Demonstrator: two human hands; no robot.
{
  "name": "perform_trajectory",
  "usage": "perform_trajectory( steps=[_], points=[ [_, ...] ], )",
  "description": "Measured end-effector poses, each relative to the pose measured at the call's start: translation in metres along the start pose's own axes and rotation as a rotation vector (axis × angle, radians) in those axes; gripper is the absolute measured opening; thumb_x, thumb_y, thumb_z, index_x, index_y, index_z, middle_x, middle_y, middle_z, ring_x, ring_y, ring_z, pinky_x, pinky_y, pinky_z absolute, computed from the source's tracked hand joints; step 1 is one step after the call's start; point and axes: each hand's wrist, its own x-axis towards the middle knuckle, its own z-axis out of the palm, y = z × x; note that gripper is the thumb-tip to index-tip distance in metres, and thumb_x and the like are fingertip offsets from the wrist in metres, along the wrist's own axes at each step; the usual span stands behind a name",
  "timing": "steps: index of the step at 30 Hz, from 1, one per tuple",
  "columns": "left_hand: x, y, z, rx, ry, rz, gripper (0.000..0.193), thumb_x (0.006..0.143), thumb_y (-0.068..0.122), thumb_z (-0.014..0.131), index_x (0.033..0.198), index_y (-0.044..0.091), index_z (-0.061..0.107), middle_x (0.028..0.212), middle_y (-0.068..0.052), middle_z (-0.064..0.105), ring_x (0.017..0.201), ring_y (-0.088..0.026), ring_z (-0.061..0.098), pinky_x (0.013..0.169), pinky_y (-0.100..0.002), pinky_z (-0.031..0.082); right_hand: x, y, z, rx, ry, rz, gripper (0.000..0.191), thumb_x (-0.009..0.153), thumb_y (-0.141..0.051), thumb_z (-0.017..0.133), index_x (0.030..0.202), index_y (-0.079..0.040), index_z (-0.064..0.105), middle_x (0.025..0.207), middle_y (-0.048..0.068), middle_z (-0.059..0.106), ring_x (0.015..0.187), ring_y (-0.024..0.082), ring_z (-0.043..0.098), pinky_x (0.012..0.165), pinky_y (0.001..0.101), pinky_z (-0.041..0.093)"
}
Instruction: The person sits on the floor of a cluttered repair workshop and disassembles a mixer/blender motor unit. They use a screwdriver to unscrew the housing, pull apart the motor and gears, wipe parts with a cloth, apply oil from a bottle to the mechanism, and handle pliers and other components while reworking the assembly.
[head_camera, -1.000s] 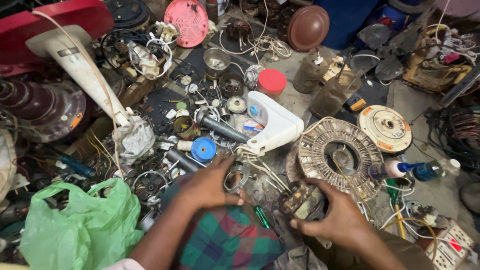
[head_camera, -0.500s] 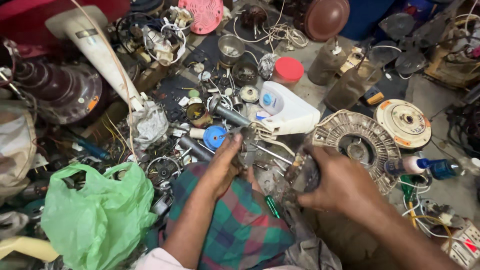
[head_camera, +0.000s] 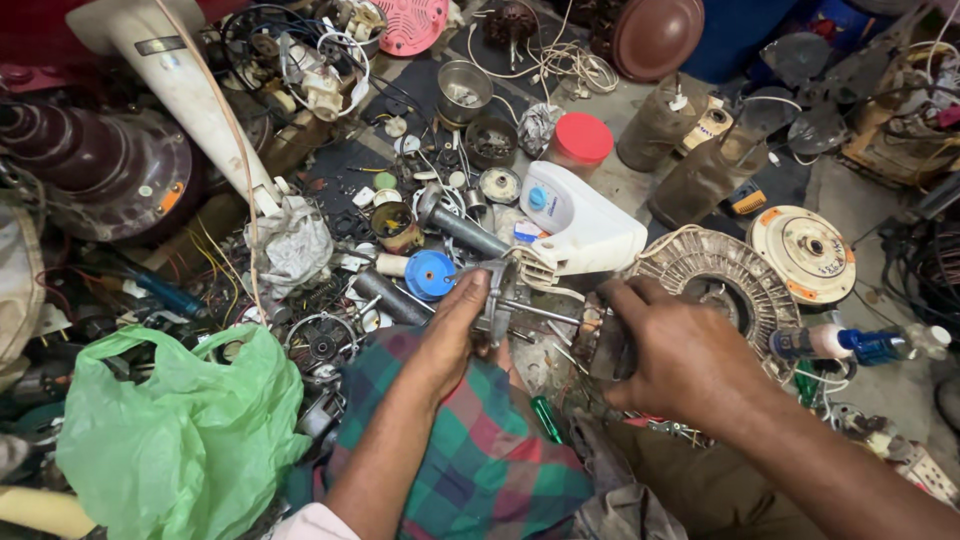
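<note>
Both hands (head_camera: 560, 345) around motor (head_camera: 545, 315), shaft crosswise.

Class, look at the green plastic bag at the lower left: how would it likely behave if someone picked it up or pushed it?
The green plastic bag looks thin and crumpled, so it would probably sag and fold rather than hold shape. It bulges, so something seems to be inside, though its weight cannot be judged. Pushed, it would likely deform before sliding.

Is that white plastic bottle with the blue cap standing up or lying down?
Lying down. The white bottle rests on its side among the parts, its blue cap pointing sideways to the left.
</note>
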Motion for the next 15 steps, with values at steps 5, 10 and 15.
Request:
perform_trajectory(
  steps=[5, 10, 15],
  points=[
    [0.003, -0.004, -0.002, -0.026, -0.021, 0.006, 0.046, 0.104, 0.051, 0.050, 0.130, 0.017, 0.066, 0.088, 0.005, 0.063, 0.068, -0.006, 0.050, 0.053, -0.023, 0.035, -0.002, 0.003, 0.002, -0.035, -0.012, -0.003, 0.110, 0.050, -0.036, 0.094, 0.145, -0.009, 0.046, 0.141, 0.017, 0.055, 0.104, 0.038, 0.069, 0.088, 0.0456, 0.057],
    [0.005, -0.012, -0.005, 0.074, 0.030, 0.077, 0.051, 0.104, 0.051, 0.044, 0.131, 0.013, 0.065, 0.100, 0.002, 0.069, 0.079, -0.007, 0.056, 0.061, -0.024, 0.042, 0.000, 0.000, 0.005, 0.003, 0.032, -0.047, 0.100, 0.054, -0.031, 0.091, 0.143, -0.011, 0.049, 0.135, 0.016, 0.058, 0.097, 0.038, 0.069, 0.083, 0.0458, 0.057],
    [0.010, -0.018, 0.000, 0.543, 0.159, 0.420, 0.062, 0.110, 0.053, 0.033, 0.130, 0.003, 0.065, 0.116, -0.010, 0.073, 0.109, -0.023, 0.068, 0.096, -0.033, 0.051, 0.009, -0.004, 0.010, 0.042, 0.120, -0.107, 0.094, 0.054, -0.026, 0.086, 0.140, -0.011, 0.052, 0.128, 0.017, 0.061, 0.092, 0.039, 0.069, 0.077, 0.0482, 0.057]
  ],
)
